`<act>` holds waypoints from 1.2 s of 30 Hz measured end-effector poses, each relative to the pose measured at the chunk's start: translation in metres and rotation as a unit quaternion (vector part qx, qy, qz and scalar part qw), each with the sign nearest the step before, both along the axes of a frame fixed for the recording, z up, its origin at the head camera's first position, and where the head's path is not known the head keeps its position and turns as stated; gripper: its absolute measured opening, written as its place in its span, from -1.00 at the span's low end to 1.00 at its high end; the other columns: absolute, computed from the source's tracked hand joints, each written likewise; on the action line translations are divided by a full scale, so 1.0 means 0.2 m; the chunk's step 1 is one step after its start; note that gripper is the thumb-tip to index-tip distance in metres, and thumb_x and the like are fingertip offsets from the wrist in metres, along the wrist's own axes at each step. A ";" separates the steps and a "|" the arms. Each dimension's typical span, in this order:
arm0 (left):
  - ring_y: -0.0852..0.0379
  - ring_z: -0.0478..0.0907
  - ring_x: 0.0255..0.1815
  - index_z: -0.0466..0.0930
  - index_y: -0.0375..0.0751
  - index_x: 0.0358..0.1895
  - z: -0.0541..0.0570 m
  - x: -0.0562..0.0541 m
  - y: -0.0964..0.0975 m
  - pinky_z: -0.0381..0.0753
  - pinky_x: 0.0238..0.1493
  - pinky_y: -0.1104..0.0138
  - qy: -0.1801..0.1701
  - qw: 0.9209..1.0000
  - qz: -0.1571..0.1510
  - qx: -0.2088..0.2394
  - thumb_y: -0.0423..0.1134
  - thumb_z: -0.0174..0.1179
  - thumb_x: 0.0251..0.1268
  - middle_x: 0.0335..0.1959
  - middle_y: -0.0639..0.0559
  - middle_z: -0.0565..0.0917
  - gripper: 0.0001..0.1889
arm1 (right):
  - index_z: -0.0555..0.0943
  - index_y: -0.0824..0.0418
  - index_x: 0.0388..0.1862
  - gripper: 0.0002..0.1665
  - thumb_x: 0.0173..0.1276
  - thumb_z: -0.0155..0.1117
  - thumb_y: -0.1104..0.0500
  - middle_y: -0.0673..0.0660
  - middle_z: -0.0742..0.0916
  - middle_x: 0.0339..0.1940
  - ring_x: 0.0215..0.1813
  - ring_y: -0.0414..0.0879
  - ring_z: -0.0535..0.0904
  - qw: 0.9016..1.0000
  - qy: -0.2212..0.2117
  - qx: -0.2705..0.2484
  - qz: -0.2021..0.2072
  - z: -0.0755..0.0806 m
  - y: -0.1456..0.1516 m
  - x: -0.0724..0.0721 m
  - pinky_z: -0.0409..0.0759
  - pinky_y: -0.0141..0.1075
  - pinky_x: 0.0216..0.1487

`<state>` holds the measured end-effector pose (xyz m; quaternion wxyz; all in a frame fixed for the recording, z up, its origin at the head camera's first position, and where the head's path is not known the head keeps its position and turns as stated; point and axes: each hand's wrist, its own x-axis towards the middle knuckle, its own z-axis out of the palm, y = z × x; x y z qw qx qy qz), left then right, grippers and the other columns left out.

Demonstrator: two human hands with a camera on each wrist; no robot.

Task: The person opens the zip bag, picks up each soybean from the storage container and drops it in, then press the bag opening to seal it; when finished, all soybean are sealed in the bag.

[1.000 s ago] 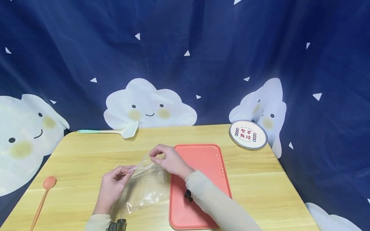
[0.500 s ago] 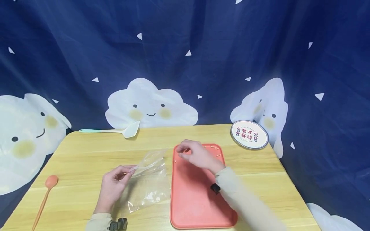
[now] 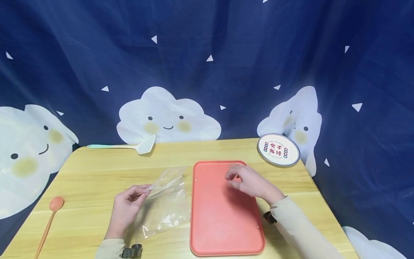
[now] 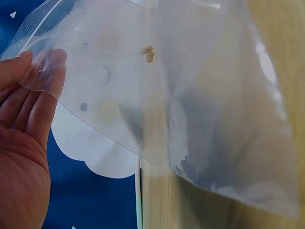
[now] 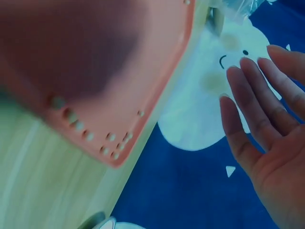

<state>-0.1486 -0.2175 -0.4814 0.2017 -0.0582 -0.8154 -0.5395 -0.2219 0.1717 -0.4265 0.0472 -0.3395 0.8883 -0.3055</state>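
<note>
My left hand (image 3: 127,207) pinches the edge of a clear zip-lock bag (image 3: 165,213) between thumb and fingers, left of the tray. Inside the bag, a few small round tan beans (image 4: 149,54) cling together in the left wrist view. My right hand (image 3: 249,180) hovers over the far right part of the coral-red tray (image 3: 223,226). In the right wrist view its fingers (image 5: 250,102) are loosely spread and nothing shows between them. Several similar beans (image 5: 110,137) lie along the tray's rim and far corner; some are covered by my right hand in the head view.
At the far left of the wooden table (image 3: 106,169) lies a white spatula (image 3: 145,145) with a mint handle. An orange spoon (image 3: 56,204) lies near the left edge. An oval plate (image 3: 279,150) stands at the back right, and a blue cloud-print curtain (image 3: 184,46) hangs behind.
My right hand has left the bag's opening and moved right across the tray. The left hand still pinches the bag in the same place.
</note>
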 end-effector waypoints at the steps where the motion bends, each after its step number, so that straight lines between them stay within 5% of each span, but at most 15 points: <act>1: 0.18 0.70 -0.19 0.70 -0.35 -0.35 0.00 0.00 0.00 0.67 -0.15 0.47 0.000 1.000 0.000 0.000 -0.62 0.33 0.10 -0.22 -0.10 0.76 -0.86 | 0.64 0.16 -0.21 -0.87 0.27 0.37 0.29 -0.09 0.67 -0.28 -0.16 -0.16 0.60 1.000 -0.003 0.007 0.000 0.00 0.02 0.02 0.64 -0.14 -0.05; 16: 0.17 0.70 -0.20 0.67 -0.39 -0.37 0.00 0.00 0.01 0.69 -0.15 0.42 -0.001 1.000 -0.008 0.018 -0.64 0.32 0.10 -0.20 -0.14 0.75 -0.88 | 0.64 0.08 -0.26 -0.78 0.16 0.44 0.31 -0.19 0.66 -0.31 -0.23 -0.26 0.56 0.995 -0.051 0.081 0.034 -0.10 0.24 0.28 0.64 -0.25 -0.14; 24: 0.24 0.70 -0.22 0.66 -0.37 -0.42 -0.01 -0.01 0.01 0.69 -0.18 0.42 0.003 1.000 -0.007 0.014 -0.64 0.33 0.09 -0.23 -0.14 0.75 -0.87 | 0.54 0.01 -0.45 -0.71 0.04 0.46 0.33 -0.21 0.46 -0.46 -0.41 -0.28 0.39 0.986 0.005 0.160 0.047 -0.16 0.26 0.39 0.55 -0.33 -0.38; 36: 0.28 0.68 -0.22 0.66 -0.40 -0.40 0.03 0.02 0.02 0.67 -0.18 0.48 0.000 1.000 0.003 -0.004 -0.69 0.30 0.07 -0.22 -0.27 0.73 -0.85 | 0.51 0.04 -0.48 -0.70 0.02 0.44 0.36 -0.16 0.42 -0.48 -0.49 -0.22 0.37 0.976 0.059 0.205 0.041 -0.21 0.23 0.42 0.51 -0.30 -0.48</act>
